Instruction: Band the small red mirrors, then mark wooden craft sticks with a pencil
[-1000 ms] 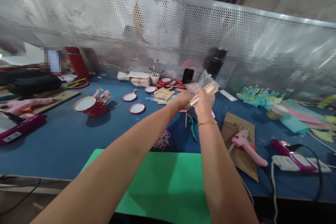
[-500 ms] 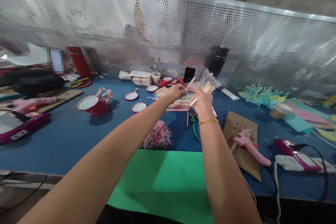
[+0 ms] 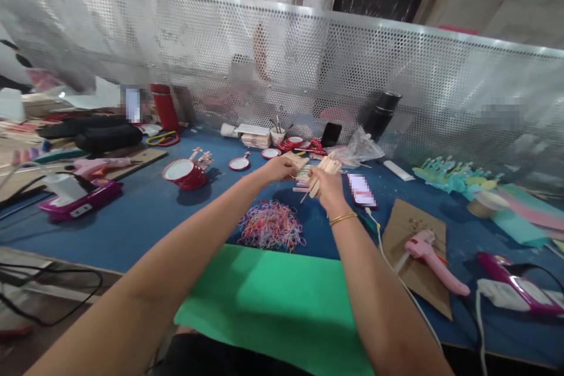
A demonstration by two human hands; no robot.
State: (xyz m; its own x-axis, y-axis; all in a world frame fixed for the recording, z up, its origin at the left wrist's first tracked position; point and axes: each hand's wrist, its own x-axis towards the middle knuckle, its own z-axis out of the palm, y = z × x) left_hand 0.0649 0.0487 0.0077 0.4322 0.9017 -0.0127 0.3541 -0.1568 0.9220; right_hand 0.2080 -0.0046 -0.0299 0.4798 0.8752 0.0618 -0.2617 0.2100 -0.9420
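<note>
A bundle of flat wooden craft sticks (image 3: 325, 171) fans out of my right hand (image 3: 331, 189), whose fingers are wrapped round it. My left hand (image 3: 282, 169) is just left of the bundle, with its fingers pinched together over more pale sticks (image 3: 298, 158) on the table. What those fingertips hold, if anything, is hidden. Pinkish sticks (image 3: 302, 189) lie partly behind both hands. Nearer to me a heap of multicoloured elastic bands (image 3: 272, 227) rests by the back edge of a green sheet (image 3: 273, 294).
Left stand red-rimmed round pieces (image 3: 184, 175) in a stack. A phone (image 3: 362, 190) with a white cable lies right of my hand. Beyond are a pink glue gun (image 3: 434, 255) on cardboard (image 3: 399, 229) and a purple power strip (image 3: 520, 285). A perforated metal screen (image 3: 291, 64) borders the back.
My left hand has lowered and moved left, and the single stick that stuck up from its fingers no longer shows. My right hand keeps the bundle, now held more upright. The camera view has shifted.
</note>
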